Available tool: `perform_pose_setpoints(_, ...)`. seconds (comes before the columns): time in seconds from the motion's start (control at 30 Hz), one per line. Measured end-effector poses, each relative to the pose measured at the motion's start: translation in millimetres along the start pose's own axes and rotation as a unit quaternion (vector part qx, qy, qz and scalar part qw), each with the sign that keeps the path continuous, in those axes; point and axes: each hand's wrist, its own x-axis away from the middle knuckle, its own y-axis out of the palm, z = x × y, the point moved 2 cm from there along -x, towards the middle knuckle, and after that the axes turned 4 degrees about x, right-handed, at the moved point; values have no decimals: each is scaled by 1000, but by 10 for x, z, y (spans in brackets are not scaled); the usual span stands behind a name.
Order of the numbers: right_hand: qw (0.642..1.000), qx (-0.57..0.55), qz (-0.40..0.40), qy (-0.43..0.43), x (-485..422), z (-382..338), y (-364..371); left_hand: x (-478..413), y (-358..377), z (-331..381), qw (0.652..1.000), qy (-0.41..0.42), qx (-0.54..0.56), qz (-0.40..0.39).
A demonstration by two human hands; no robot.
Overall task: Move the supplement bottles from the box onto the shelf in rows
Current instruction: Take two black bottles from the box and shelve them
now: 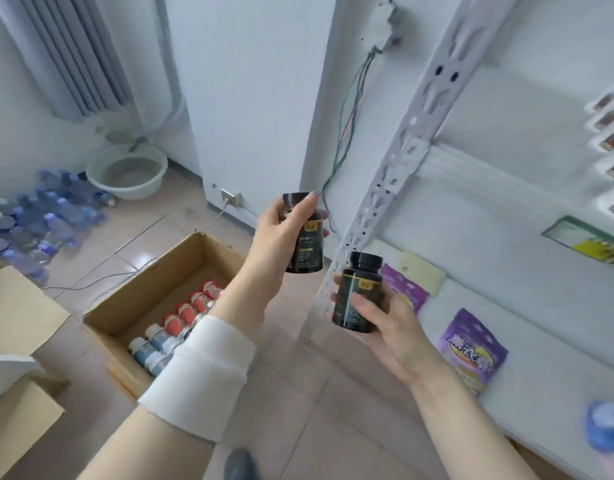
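My left hand (281,230) grips a black supplement bottle (307,247) with a dark label, held up in mid-air above the floor. My right hand (385,323) holds a second black bottle (359,296) lower and to the right, close to the white shelf upright (395,168). The open cardboard box (181,261) sits on the floor at lower left; inside it lie several bottles with red labels (194,306) and some with blue labels (153,348). The white shelf board (540,341) stretches to the right of both hands.
Purple packets (471,348) and a pale pad (425,275) lie on the shelf board. Several water bottles (39,220) and a basin (127,174) sit on the floor at left. More cardboard boxes (18,341) stand at far left. Loose wires (347,126) hang down the wall.
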Motion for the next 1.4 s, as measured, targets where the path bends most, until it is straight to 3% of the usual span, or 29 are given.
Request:
perform_pose_setpoints(0.4,975,20,123,-183,2206,-1142,-2558,1442,3501,-171,964,98,-22,-248)
perform_pose_setpoints(0.53,951,0,178,-251,2853,-1578,-3412,1850,4523,-298,943,94,-35,-318)
perform_pose_setpoints(0.67,930,57,225,-284,3233,-2082,-4013,1928,5322,-338,929,89,-41,-356)
perform_pose_setpoints(0.87,897,169,314,-261,3251,-2775,-4681,1576,6285,-346,903,92,-113,-404)
perform_pose_setpoints(1.07,893,248,330,-181,2742,-3244,-5161,907,6924,-398,868,157,-255,-396)
perform_pose_setpoints(1.2,892,288,326,-120,2280,-3341,-5411,476,7184,-526,817,189,-367,-402)
perform_pose_setpoints(1.4,861,397,315,-47,1834,-3293,-5578,130,7420,-752,733,198,-504,-412)
